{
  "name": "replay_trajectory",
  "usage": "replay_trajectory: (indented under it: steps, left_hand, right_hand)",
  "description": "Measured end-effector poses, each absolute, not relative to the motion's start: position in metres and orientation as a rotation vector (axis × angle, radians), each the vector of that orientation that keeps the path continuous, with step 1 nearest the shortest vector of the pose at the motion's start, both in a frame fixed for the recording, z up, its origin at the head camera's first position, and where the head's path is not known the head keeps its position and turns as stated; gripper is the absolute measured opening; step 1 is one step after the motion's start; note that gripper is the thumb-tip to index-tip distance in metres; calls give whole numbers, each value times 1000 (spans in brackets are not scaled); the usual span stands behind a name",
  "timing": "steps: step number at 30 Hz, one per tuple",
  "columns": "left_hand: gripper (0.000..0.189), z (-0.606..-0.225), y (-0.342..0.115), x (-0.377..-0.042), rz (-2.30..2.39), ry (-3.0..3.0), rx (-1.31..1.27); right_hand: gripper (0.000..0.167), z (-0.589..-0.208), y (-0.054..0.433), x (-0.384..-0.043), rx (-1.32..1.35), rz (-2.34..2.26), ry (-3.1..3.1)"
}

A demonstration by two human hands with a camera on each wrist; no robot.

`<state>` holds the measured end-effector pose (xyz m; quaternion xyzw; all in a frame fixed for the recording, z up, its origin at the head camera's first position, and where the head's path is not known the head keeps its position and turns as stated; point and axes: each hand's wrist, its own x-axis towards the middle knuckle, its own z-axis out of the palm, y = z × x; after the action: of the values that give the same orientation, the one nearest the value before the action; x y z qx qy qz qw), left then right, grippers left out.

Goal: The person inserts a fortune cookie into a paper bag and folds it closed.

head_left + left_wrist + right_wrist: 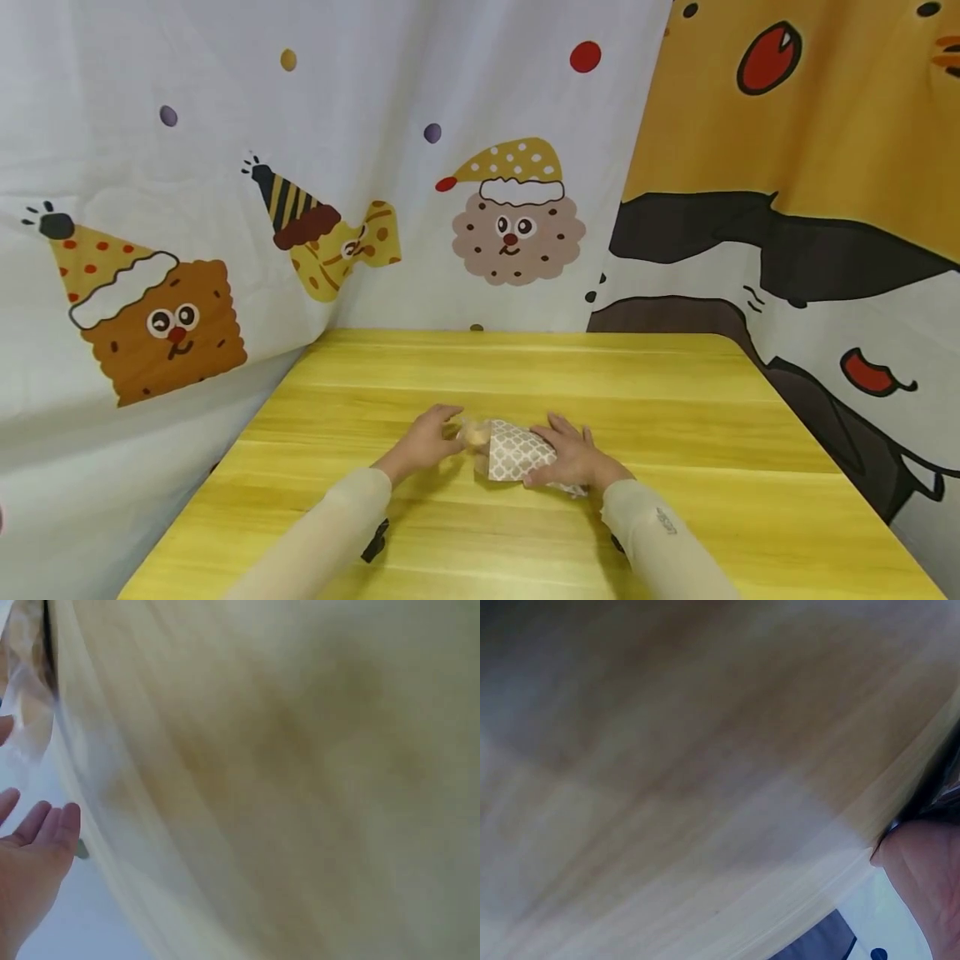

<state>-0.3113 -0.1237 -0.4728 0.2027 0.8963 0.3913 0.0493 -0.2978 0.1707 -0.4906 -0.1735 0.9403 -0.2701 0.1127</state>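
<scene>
A clear plastic packet (517, 452) with a beige and white lattice-patterned band lies across the middle of the wooden table. Something pale yellow and rounded, perhaps a pastry, shows through its left end. My right hand (570, 457) grips the packet's right part, with fingers over the far side and thumb on the near side. Beside the left end is my left hand (427, 437), its fingers extended and apart. In the left wrist view, the left hand (37, 855) sits below the crinkled plastic (30, 712) with a gap between them. The right wrist view shows only part of the right hand (926, 877).
The yellow wood-grain table (525, 367) ends at a rounded far edge. A cartoon-printed curtain (375, 83) hangs behind it and along the sides. Small dark objects (375, 540) show beside the left forearm, partly hidden.
</scene>
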Motion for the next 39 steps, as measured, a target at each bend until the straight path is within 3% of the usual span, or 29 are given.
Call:
replay_trajectory:
  steps: [11, 24, 30, 39]
  left_hand:
    - [38, -480, -106, -308, 1721, 2472, 176]
    - [34, -484, -98, -311, 1824, 2441, 98]
    - [14, -486, -90, -311, 1777, 2500, 158]
    - [14, -483, -76, -312, 1724, 2469, 308]
  right_hand:
    - [101, -492, 172, -298, -506, -775, 2753]
    - [101, -490, 170, -298, -492, -778, 2753]
    - [103, -490, 169, -300, -496, -778, 2757]
    - [108, -489, 168, -301, -482, -788, 2745]
